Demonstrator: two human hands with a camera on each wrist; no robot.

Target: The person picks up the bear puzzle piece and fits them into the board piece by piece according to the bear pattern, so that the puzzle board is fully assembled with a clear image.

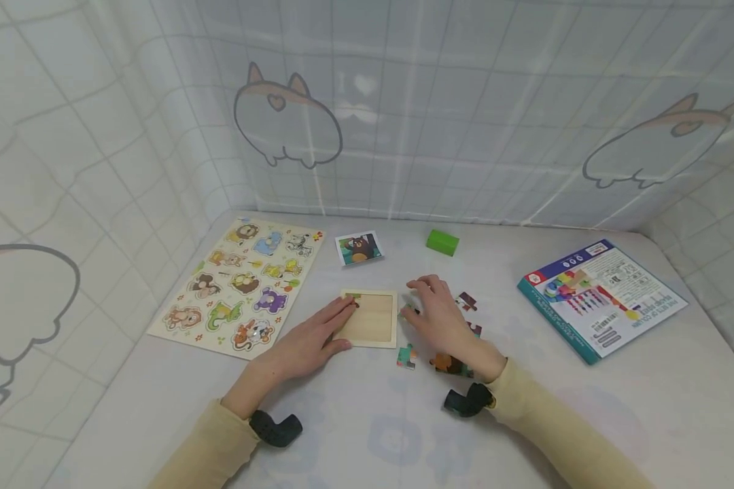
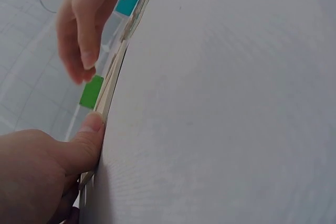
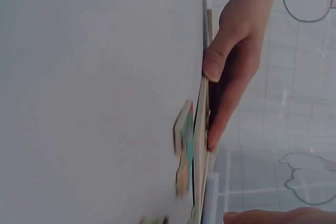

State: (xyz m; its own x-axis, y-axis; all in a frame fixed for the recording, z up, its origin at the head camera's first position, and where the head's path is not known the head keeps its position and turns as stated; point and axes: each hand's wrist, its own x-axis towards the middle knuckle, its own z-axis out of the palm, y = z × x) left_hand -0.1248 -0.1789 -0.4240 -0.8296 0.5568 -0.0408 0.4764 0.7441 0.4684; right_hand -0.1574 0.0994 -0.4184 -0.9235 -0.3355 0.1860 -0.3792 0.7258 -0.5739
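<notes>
White sheeting printed with grid lines and cartoon animal rears (image 1: pixel 288 129) walls in a pale table (image 1: pixel 342 435). Before you lies a small, square wooden puzzle tray (image 1: pixel 377 322), between your hands. Your left hand (image 1: pixel 308 343) lies across its left side, fingers extended, their tips at a printed piece (image 1: pixel 355 296) in the far left corner, thumb against the near edge. Your right hand (image 1: pixel 435 316) hovers just right of the tray, fingers loosely bent, thumb and forefinger apart. Under and around it lie jigsaw pieces, among them a teal one (image 1: pixel 406 356) nearer you and a brown bear piece (image 1: pixel 449 365) by the wrist. Beyond the tray are a bear picture card (image 1: pixel 359 248) and a green block (image 1: pixel 443 242); an animal puzzle board (image 1: pixel 216 324) lies left, a boxed bead set (image 1: pixel 612 299) right.
</notes>
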